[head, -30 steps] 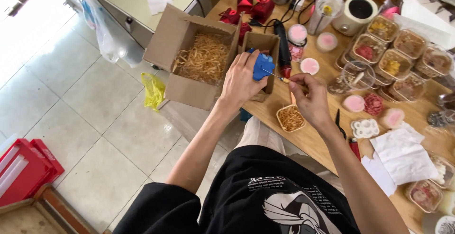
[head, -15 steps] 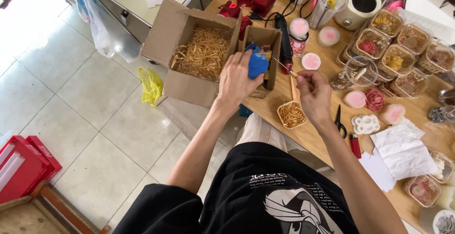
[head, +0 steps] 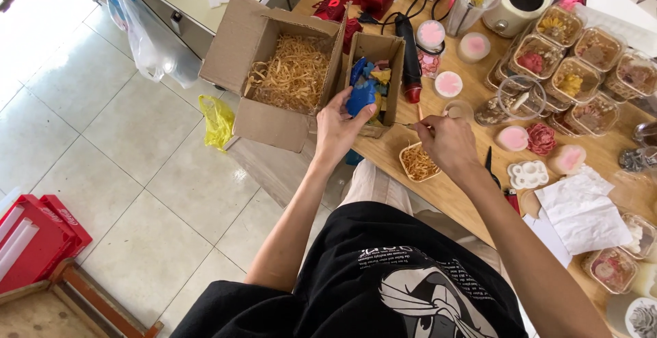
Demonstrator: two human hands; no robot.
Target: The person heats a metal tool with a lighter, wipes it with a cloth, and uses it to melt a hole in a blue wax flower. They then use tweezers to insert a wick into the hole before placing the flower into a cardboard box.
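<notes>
Left hand (head: 340, 127) closed around a blue piece (head: 361, 96), glossy and crumpled, at the near lip of the small box (head: 375, 45). Right hand (head: 448, 143) pinched on a thin stick (head: 419, 113), just above the square tray (head: 417, 163) of pale shreds. Small box hemmed in: big box (head: 274, 122) of tangled straw-like shreds touching on one side, black tool (head: 408, 57) just beside the other. Tray near the tabletop (head: 397, 150) edge, open tiled floor (head: 137, 174) beyond. Tabletop behind crowded with clear tubs (head: 568, 81) and pink round lids (head: 448, 83); little free room there.
</notes>
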